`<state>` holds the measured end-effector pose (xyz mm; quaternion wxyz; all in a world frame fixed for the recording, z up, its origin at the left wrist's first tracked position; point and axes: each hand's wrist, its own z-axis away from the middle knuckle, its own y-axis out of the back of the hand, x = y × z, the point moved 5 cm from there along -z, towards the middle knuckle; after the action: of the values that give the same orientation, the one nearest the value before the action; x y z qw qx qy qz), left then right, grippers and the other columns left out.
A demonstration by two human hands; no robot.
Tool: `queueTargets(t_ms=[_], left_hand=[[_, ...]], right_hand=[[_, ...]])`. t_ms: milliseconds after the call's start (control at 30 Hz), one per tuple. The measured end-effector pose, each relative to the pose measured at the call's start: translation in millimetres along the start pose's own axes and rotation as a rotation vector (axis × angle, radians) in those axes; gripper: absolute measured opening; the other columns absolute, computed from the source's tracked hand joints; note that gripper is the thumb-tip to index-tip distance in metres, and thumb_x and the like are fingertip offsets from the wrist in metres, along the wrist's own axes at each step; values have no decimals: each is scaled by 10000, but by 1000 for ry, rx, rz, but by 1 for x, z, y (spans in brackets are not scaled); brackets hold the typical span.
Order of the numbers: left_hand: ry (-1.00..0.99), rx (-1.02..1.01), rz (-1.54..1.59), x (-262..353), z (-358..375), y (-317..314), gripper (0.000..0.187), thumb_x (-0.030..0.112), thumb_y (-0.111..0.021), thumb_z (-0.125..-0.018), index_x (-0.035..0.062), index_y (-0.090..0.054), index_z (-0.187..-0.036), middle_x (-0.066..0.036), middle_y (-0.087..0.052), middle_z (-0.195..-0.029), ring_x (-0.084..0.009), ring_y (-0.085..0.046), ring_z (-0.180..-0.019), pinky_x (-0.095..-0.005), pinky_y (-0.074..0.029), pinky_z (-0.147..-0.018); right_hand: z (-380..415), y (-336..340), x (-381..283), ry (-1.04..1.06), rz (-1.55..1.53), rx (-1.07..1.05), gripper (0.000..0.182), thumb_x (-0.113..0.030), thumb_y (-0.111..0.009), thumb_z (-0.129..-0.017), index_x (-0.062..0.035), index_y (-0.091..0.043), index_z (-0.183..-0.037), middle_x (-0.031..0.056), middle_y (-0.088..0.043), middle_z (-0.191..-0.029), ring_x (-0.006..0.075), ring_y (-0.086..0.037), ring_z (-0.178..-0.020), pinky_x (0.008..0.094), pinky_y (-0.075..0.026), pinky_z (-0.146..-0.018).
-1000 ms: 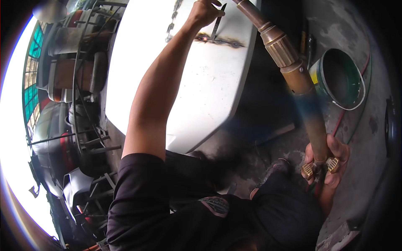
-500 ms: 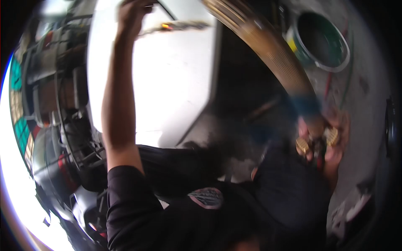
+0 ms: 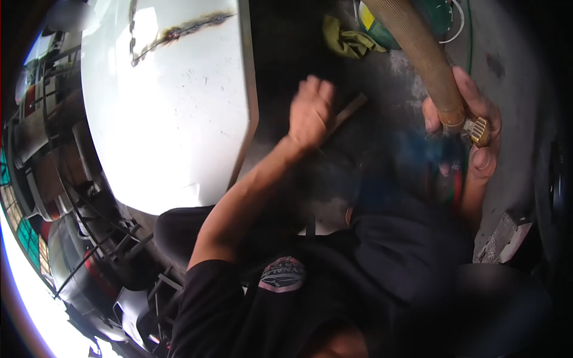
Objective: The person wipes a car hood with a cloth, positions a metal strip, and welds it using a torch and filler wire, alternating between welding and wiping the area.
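My right hand (image 3: 480,128) is wrapped round the valve end of a brass gas torch (image 3: 421,45). One ribbed brass valve knob (image 3: 480,131) shows between thumb and fingers. The torch's ribbed body runs up past the top edge; its tip is out of view. My left hand (image 3: 311,110) is raised right of a white panel (image 3: 209,107), its fingers curled and slightly blurred. Whatever it may hold is hidden. A scorched, L-shaped seam (image 3: 200,25) marks the panel's upper part, with a small red-glowing spot (image 3: 173,34) on it.
A green bucket (image 3: 439,21) stands at the upper right beside a crumpled yellow-green cloth (image 3: 346,40). On the dark floor lies a stick-like piece (image 3: 353,109). Red hose (image 3: 458,188) hangs below my right hand. Vehicle seats (image 3: 45,143) and metal frames are at left.
My left hand has left the panel's seam area, moving down and right. The orange glow on the seam has dimmed. The view has shifted; the torch remains in my right hand.
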<state>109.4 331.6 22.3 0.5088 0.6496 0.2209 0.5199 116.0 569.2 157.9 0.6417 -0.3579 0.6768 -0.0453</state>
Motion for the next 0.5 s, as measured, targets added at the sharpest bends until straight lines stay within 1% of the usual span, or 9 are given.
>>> queueTargets(t_ms=[33, 67, 133, 167, 233, 267, 367, 467, 500], left_hand=[[-127, -2, 89, 8, 25, -23, 272, 94, -644, -846, 59, -568, -1105, -169, -545, -1017, -363, -601, -946, -443, -556, -794], [-115, -187, 5, 11, 52, -50, 317, 138, -684, -825, 56, -564, -1107, -167, -552, -1034, -357, -600, -951, -444, -556, -792], [-18, -269, -81, 6, 77, -50, 358, 144, -711, -811, 62, -565, -1128, -157, -553, -1066, -378, -613, -989, -453, -556, -789], [-20, -269, -89, -3, 79, -53, 358, 144, -711, -811, 62, -565, -1128, -157, -553, -1066, -378, -613, -989, -453, -556, -789], [403, -245, 140, -39, 100, -59, 374, 99, -679, -840, 51, -569, -1195, -159, -602, -1049, -364, -649, -980, -437, -560, -791], [408, -239, 133, -48, 107, -59, 374, 99, -679, -840, 51, -569, -1195, -159, -602, -1049, -364, -649, -980, -437, -560, -791], [564, -221, 743, -72, 108, -55, 376, 105, -601, -922, 15, -588, -1286, -132, -697, -969, -222, -666, -867, -376, -547, -781], [579, -213, 657, -91, 94, -27, 326, 113, -570, -944, 12, -630, -1249, -122, -686, -1045, -197, -642, -921, -352, -543, -814], [549, -126, 803, -116, 104, -42, 309, 124, -575, -959, 28, -644, -1244, -169, -658, -1164, -273, -635, -1039, -406, -541, -888]], right_hand=[[0, -1, 3, -9, -13, -1, 990, -363, -810, -857, 133, -280, -1531, 275, -612, -1048, 160, -645, -626, 191, -535, -477], [-1, -2, 5, 21, -4, 27, 989, -367, -809, -858, 132, -282, -1530, 272, -613, -1050, 163, -647, -626, 195, -532, -467], [-4, -1, 11, 50, -8, 52, 989, -371, -808, -858, 132, -284, -1529, 269, -614, -1053, 165, -648, -626, 198, -530, -458], [-7, 0, 13, 91, -10, -9, 981, -369, -804, -860, 131, -288, -1528, 264, -615, -1051, 165, -649, -632, 201, -528, -453], [-8, -7, 14, 124, -22, -70, 974, -367, -801, -862, 130, -293, -1527, 259, -616, -1050, 164, -649, -638, 203, -527, -448], [-10, -11, 16, 85, -10, -8, 968, -367, -799, -862, 130, -298, -1525, 254, -617, -1044, 163, -649, -640, 203, -526, -448], [-14, -10, 18, 51, 0, 61, 960, -366, -795, -863, 131, -305, -1523, 245, -618, -1032, 159, -649, -645, 201, -523, -447], [-11, -13, 22, 45, -31, 88, 948, -359, -792, -865, 123, -311, -1524, 239, -620, -1024, 153, -644, -644, 198, -525, -449], [-11, -14, 22, 55, -30, 83, 944, -356, -789, -866, 119, -311, -1526, 239, -620, -1024, 153, -642, -647, 197, -526, -451]])
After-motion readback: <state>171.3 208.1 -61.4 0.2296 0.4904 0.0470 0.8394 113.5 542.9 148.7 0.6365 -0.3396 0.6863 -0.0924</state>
